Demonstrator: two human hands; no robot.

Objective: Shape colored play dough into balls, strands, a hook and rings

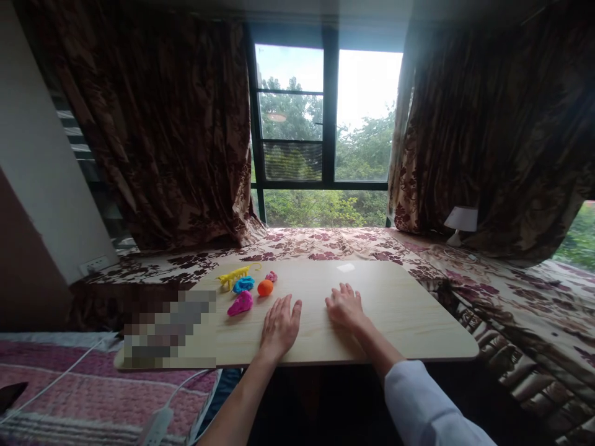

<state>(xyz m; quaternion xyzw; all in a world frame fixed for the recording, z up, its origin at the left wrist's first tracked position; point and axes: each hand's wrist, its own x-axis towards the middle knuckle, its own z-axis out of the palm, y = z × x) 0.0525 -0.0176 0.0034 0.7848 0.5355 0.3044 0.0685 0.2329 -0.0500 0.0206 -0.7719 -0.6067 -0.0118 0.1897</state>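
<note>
As the left hand (281,327) and right hand (346,307) lie palm-down at the bench (409,328), an orange ball (265,288) sits left of frame centre.
Fingers (285,303) are loose, grasping nothing; a left-hand nudge could send the ball rolling.

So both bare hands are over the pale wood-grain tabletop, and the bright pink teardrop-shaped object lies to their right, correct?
Not quite: in the head view, the bright pink teardrop-shaped object lies left of both the bare left hand and bare right hand. They are indeed over the pale wood-grain tabletop.
</note>
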